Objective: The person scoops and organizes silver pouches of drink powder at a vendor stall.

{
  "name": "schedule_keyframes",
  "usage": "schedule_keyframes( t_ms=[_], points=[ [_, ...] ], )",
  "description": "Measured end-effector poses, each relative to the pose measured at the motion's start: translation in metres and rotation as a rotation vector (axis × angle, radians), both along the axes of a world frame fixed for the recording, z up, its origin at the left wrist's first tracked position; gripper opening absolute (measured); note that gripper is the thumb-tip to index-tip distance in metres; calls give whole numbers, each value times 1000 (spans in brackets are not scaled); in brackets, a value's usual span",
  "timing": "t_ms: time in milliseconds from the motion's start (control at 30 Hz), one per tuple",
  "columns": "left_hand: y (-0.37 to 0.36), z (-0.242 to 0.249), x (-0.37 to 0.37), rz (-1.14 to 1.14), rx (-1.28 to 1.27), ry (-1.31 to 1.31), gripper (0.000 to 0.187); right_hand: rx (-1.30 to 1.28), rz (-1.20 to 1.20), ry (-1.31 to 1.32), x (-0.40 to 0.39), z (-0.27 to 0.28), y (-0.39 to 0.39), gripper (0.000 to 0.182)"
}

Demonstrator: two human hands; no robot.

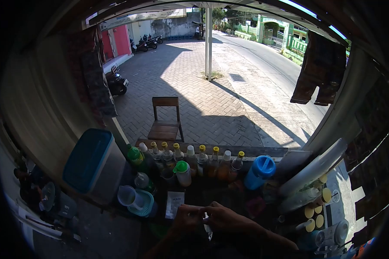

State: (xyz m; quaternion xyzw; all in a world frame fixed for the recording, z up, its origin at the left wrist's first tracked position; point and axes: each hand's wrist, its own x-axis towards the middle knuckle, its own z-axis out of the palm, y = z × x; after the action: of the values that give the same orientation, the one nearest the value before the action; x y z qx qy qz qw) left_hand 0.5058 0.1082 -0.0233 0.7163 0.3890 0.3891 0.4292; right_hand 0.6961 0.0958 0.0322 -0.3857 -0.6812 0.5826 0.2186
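My left hand [186, 219] and my right hand [224, 218] are close together at the bottom centre, fingers bent and pinched. Between them hangs a small shiny, pale piece [208, 233], perhaps a wrapper; shade hides its exact kind. Just beyond my left hand lies a flat white packet [175, 204] with dark print. Farther back stands a jug with a green lid [183, 173]. Left of the packet, a clear plastic cup [128, 196] sits by a light-blue basket [143, 204].
Several bottles, some yellow-capped [202, 159], line the counter's far edge. A blue pitcher [260, 172] stands right of them, near yellow-lidded jars [309, 211]. At left is a large blue-lidded container [88, 162]. Outside, a wooden chair [165, 120] faces the counter.
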Motion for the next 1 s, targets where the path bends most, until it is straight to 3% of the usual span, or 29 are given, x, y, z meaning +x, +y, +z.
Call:
schedule_keyframes(
  t_ms=[33, 67, 100, 167, 233, 300, 367, 433, 467, 500, 567, 600, 633, 700, 733, 767, 833, 867, 900, 967, 1000],
  points=[
    [1, -11, 2, 93, -78, -8, 7, 318, 11, -252, -4, 5, -11, 26],
    [3, -16, 2, 186, -158, -17, 9, 303, -70, -347, -16, 9, -23, 26],
    [6, -14, 1, 188, -150, -18, 9, 312, -69, -347, -18, -6, -28, 26],
    [2, -4, -2, 358, -396, -373, 12, 288, -224, -140, -20, -44, -35, 25],
    [-5, 1, -3, 308, -450, -359, 11, 309, -217, -174, -8, -64, -19, 23],
    [-14, -17, 1, 187, -142, -231, 8, -505, -213, 269, 4, -93, 4, 29],
    [-10, -10, 2, 16, -39, -112, 8, -584, -167, 288, 10, -79, 14, 34],
    [-6, -32, 0, -190, -72, -40, 10, -77, -167, -108, 3, -39, 10, 28],
    [-5, -8, 2, -187, -98, 23, 12, 145, -107, -304, -3, -28, 5, 25],
    [-2, -11, 2, -197, -94, 30, 12, 148, -119, -298, -9, -14, -6, 25],
    [1, -19, 0, 43, -230, -82, 13, 310, -45, -511, -19, 8, -24, 25],
    [1, -20, -2, 83, -256, -71, 15, 454, -33, -413, -19, -16, -30, 34],
    [-3, -21, -2, 68, -259, -61, 15, 448, -51, -409, -16, -20, -29, 34],
    [-17, -14, 0, 332, -368, -363, 15, 303, -167, -158, -11, -21, -27, 28],
    [-19, -18, 0, 292, -371, -490, 15, 269, -220, -45, -4, -56, -16, 29],
    [-19, -16, -1, 270, -382, -467, 15, 47, -218, 87, 2, -75, -5, 29],
    [-22, -10, -5, -73, -209, -263, 9, -111, -114, 292, 8, -73, -4, 29],
    [-15, -4, -6, -159, 0, 45, 7, -71, -36, 254, 7, -59, -2, 31],
    [-14, -5, -7, -180, -5, 67, 7, -73, -56, 277, 2, -31, -4, 31],
    [-10, -15, -10, -83, -42, 134, 8, 298, -38, -439, -10, 17, -12, 31],
    [-7, -24, -15, -11, -78, 99, 9, 486, -83, -351, -12, 9, -21, 37]
  ],
)
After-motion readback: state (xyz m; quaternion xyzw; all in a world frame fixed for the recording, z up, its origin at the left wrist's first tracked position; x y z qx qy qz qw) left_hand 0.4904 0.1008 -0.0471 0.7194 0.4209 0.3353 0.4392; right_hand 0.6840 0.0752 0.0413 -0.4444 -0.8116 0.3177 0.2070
